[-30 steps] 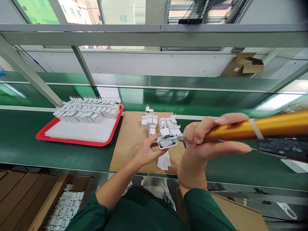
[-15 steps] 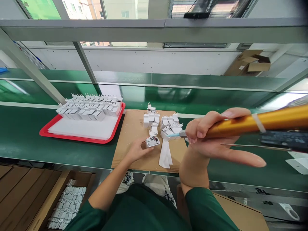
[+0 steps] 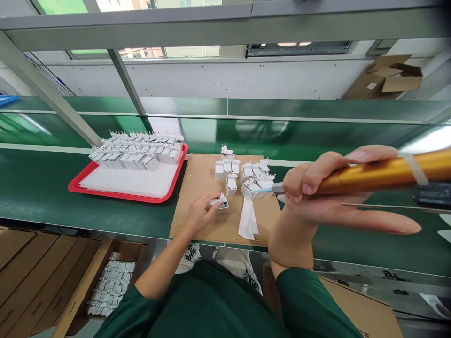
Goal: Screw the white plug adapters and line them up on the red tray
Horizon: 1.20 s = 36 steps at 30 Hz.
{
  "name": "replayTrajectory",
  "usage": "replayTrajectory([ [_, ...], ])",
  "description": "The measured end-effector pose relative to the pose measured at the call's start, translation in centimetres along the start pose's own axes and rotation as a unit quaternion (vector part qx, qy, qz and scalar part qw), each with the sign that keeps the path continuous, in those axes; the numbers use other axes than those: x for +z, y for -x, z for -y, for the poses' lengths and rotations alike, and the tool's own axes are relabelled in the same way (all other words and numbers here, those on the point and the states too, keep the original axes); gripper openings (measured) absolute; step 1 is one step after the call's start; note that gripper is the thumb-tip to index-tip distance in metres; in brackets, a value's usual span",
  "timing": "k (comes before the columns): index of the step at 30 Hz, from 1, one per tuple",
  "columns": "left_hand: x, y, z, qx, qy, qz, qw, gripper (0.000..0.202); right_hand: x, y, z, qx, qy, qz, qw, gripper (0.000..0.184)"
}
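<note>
My left hand (image 3: 202, 211) has its thumb and fingers closed around a small white plug adapter (image 3: 222, 206), an open-topped case with a pronged piece at its top. My right hand (image 3: 313, 188) grips a gold cylindrical tool (image 3: 369, 173) with a silver neck and a thin light-blue tip (image 3: 263, 190). Its thumb stretches out below the tool. The tip lies over white plug adapters (image 3: 259, 180) grouped on the cardboard sheet (image 3: 197, 178). More adapters (image 3: 227, 168) stand on the sheet behind my left hand. A white cloth strip (image 3: 248, 220) lies between my hands.
On the left, a red tray (image 3: 116, 192) holds rows of white adapters (image 3: 137, 150) on white sheets. A cardboard box (image 3: 109, 281) of white parts sits below the green bench (image 3: 31, 183). A metal frame bar (image 3: 225, 28) crosses above. An open carton (image 3: 391, 80) stands at the back right.
My view has shifted slightly. At my left hand, the case that showed wires inside now has a white pronged piece over its opening. My right hand still grips the gold tool.
</note>
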State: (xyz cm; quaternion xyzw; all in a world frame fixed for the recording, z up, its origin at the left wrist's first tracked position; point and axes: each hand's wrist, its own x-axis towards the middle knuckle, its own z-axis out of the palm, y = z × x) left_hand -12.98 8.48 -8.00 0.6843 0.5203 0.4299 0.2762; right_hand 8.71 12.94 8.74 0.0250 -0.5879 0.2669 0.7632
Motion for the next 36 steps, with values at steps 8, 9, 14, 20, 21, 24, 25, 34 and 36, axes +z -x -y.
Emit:
replayTrajectory([
  [8,-1.4,-0.5,0.7,0.086,-0.063,0.092,0.99,0.03,0.3,-0.4,0.4,0.011,0.006,0.005,1.0,0.052],
  [9,-1.4,-0.5,0.8,0.093,-0.076,0.099,0.988,0.031,0.4,-0.5,0.5,0.007,0.001,0.009,1.0,0.053],
  [14,-1.1,-0.4,1.4,0.118,-0.134,0.086,0.98,0.031,0.5,-0.6,0.4,0.001,0.003,0.018,1.0,0.069],
  [20,-0.6,-0.6,0.8,0.154,-0.123,0.098,0.975,0.026,-0.1,-0.5,0.0,-0.014,-0.011,0.041,0.999,0.073],
  [21,-0.6,-0.6,0.7,0.146,-0.116,0.103,0.977,0.026,-0.2,-0.5,-0.1,-0.013,-0.011,0.043,0.999,0.071],
  [24,-0.4,-0.8,0.5,0.118,-0.087,0.092,0.985,0.026,-0.2,-0.4,-0.1,-0.009,-0.018,0.038,0.999,0.063],
  [25,-0.3,-0.8,0.5,0.111,-0.08,0.084,0.987,0.026,-0.2,-0.4,-0.1,-0.009,-0.018,0.033,0.999,0.06],
  [34,0.0,-1.1,0.3,0.094,-0.087,0.077,0.989,0.02,0.4,-0.4,-0.4,-0.023,0.019,0.0,1.0,0.07],
  [36,0.1,-1.2,0.0,0.102,-0.071,0.078,0.989,0.02,0.4,-0.4,-0.5,-0.034,0.007,0.0,0.999,0.073],
])
